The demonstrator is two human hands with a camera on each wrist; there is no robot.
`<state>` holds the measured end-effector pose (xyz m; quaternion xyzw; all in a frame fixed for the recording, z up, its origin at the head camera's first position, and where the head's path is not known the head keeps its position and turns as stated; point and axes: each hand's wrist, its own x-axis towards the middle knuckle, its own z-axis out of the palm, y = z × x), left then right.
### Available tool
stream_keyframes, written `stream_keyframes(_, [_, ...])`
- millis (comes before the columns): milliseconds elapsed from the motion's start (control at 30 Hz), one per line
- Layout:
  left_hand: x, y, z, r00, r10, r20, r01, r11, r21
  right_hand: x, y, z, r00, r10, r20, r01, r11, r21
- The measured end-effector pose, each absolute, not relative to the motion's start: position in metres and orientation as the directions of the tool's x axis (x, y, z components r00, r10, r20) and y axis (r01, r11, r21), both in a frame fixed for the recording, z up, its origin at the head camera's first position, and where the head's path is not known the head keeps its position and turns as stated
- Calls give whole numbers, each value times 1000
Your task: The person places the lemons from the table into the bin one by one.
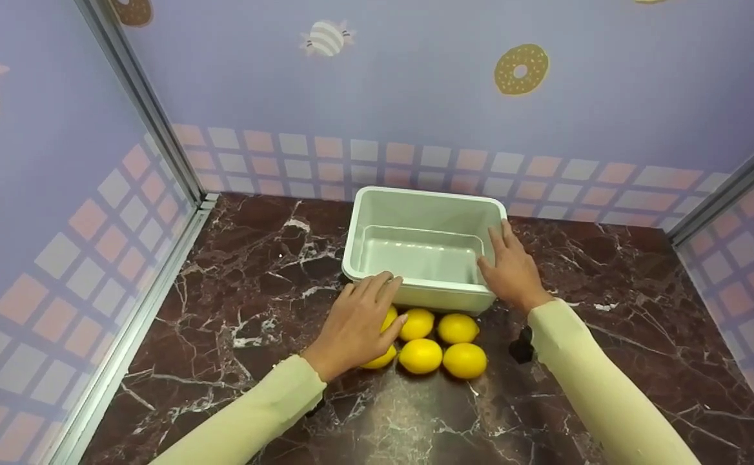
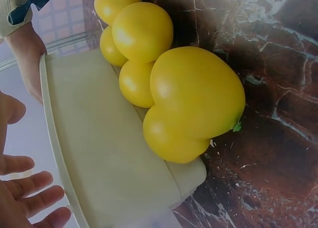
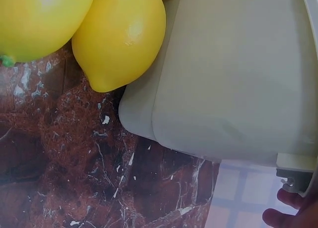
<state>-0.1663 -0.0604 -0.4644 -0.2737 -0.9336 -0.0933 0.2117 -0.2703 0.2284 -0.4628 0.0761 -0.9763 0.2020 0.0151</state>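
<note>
A pale grey-green plastic bin stands upright on the dark marbled surface, with nothing inside it. Several yellow lemons lie in two rows against its near side, and some are partly covered by my left hand. That hand hovers over the left-hand lemons near the bin's front-left corner. Its fingers are spread beside the rim in the left wrist view, holding nothing. My right hand lies at the bin's right rim, fingers extended. Only a few of its fingertips show in the right wrist view, near the rim.
Behind the bin rises a purple wall with a checkered band and printed sweets. Similar panels stand at left and right, joined by metal corner posts. The marbled tabletop spreads around the bin on both sides.
</note>
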Motion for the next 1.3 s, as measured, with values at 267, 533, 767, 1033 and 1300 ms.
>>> stream_keyframes(267, [-166, -61, -467, -748, 473, 465, 566, 821, 75, -271, 227, -462, -991, -128, 50, -137, 899, -417])
stream_keyframes(533, [-166, -63, -471, -734, 478, 483, 581, 810, 81, -271, 226, -463, -992, -115, 51, -126, 892, -434])
stream_keyframes(767, [-164, -66, -479, -756, 471, 455, 574, 811, 113, -271, 226, -464, -993, -105, 59, -120, 887, -446])
stream_keyframes(1033, [-161, -70, -487, -775, 458, 436, 559, 819, 132, -270, 225, -464, -994, -89, 60, -106, 890, -444])
stream_keyframes(1300, [-157, -75, -500, -791, 426, 439, 547, 814, 195, -269, 225, -465, -995, -89, 44, -99, 888, -449])
